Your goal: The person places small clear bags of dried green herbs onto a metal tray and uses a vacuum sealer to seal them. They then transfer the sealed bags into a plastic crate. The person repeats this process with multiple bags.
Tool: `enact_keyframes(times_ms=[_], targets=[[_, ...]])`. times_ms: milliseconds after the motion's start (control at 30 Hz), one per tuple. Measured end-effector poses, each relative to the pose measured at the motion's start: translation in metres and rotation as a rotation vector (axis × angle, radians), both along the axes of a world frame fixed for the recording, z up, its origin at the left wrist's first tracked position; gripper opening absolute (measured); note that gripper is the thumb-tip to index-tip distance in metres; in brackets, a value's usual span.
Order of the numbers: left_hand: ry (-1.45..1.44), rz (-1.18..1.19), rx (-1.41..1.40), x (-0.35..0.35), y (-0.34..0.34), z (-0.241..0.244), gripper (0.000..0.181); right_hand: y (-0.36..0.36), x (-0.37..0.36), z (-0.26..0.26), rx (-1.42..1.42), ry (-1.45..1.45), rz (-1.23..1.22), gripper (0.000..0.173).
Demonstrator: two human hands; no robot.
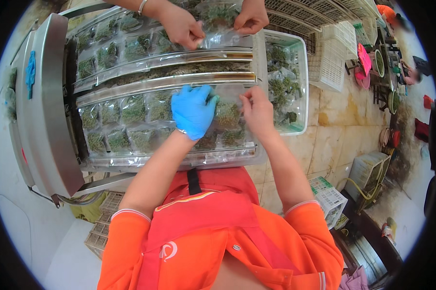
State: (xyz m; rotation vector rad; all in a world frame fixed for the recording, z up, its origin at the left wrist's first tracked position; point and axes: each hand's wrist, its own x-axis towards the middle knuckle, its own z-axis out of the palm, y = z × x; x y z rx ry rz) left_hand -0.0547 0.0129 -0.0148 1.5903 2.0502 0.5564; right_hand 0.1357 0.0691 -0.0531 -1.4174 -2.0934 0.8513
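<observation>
My left hand [193,110], in a blue glove, rests over the near rows of clear plastic bags, its thumb and fingers at the left edge of a bag of green produce [227,112]. My bare right hand [257,110] pinches that bag's upper right corner between thumb and fingers. The bag's open end lies towards the metal sealing bar [218,78] of a vacuum packing machine [55,105]. More filled bags [133,108] lie side by side in two rows to the left. Part of the nearer row is hidden under my left forearm.
Opposite, a co-worker's two hands [181,30] hold another bag over the far rows. A white crate [304,87] with bagged greens stands against the machine's right side. Stacked plastic crates [326,65] are beyond it. A blue glove [30,74] lies on the raised metal lid.
</observation>
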Motion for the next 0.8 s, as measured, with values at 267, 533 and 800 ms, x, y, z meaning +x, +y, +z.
enact_keyframes(times_ms=[267,533,800], targets=[[0.135,-0.424,0.343,-0.001,-0.010,-0.024,0.059,0.019,-0.013,0.022,0.368,-0.308,0.019,0.027],[0.256,-0.477,0.130,0.007,-0.013,-0.008,0.058,0.068,-0.006,0.021,0.379,-0.344,0.214,0.025],[0.302,-0.299,0.193,0.024,-0.008,-0.017,0.057,0.059,-0.011,0.020,0.204,-0.437,0.152,0.024]])
